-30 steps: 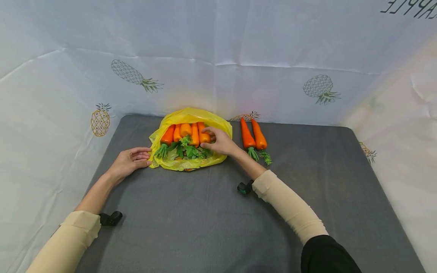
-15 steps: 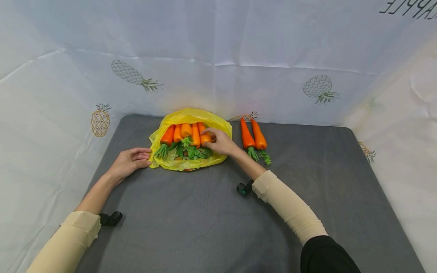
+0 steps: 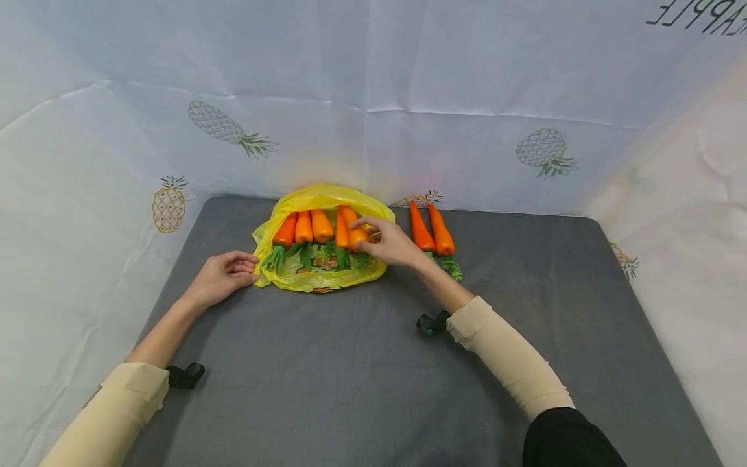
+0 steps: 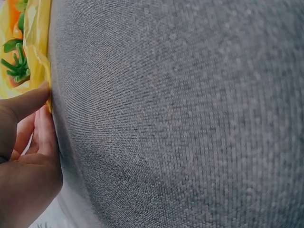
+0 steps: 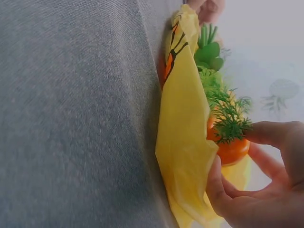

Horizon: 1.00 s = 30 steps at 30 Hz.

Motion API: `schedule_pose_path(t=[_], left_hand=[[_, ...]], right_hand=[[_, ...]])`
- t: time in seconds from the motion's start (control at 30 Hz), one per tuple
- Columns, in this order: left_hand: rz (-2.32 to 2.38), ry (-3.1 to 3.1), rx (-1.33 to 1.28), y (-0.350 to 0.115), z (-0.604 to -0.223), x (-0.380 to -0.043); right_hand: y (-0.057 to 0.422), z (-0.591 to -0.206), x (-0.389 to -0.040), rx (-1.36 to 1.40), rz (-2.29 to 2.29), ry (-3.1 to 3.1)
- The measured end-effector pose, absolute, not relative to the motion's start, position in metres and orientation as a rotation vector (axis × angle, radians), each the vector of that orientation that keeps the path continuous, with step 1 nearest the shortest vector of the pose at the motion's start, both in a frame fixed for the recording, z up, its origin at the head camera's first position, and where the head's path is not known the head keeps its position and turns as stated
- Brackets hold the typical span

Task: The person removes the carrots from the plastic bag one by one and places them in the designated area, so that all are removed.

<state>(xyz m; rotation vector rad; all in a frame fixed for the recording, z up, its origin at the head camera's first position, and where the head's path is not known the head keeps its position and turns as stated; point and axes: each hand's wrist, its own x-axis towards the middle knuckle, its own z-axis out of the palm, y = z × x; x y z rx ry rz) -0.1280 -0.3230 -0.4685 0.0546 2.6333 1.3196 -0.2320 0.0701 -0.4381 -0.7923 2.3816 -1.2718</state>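
A yellow plastic bag (image 3: 327, 193) lies at the back of the table, its mouth facing me. Several orange carrots (image 3: 303, 227) with green tops sit side by side in it. My left hand (image 3: 217, 282) pinches the bag's left edge between thumb and fingers, seen close in the left wrist view. At the right side of the mouth, my right hand (image 3: 386, 241) holds a carrot (image 5: 232, 153) by its thick end, thumb on one side and fingers on the other. Feathery leaves (image 5: 232, 118) hang from that carrot. Its tip is hidden deeper in the bag.
Two more carrots (image 3: 440, 233) with green tops lie on the table to the right of the bag, close behind my right forearm. A grey cloth covers the table (image 3: 327, 376). Behind its back edge hangs a pale curtain (image 3: 397, 149) printed with pineapples.
My right hand and forearm have shifted slightly right, the held carrot moving with the hand. A gap has opened between the carrots in the bag's middle. The left hand stays at the bag's edge.
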Motion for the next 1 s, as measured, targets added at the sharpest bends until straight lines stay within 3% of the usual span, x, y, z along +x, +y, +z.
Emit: schedule_pose_path(t=[0.53,1.0], left_hand=[[1.382,2.685,0.178,-0.334,-0.475,-0.133],[1.272,2.738,0.268,-0.337,-0.474,-0.136]], right_hand=[[0.099,-0.411,-0.21,-0.928,-1.323,2.28],[0.158,-0.389,-0.2,-0.866,-1.353,2.384]])
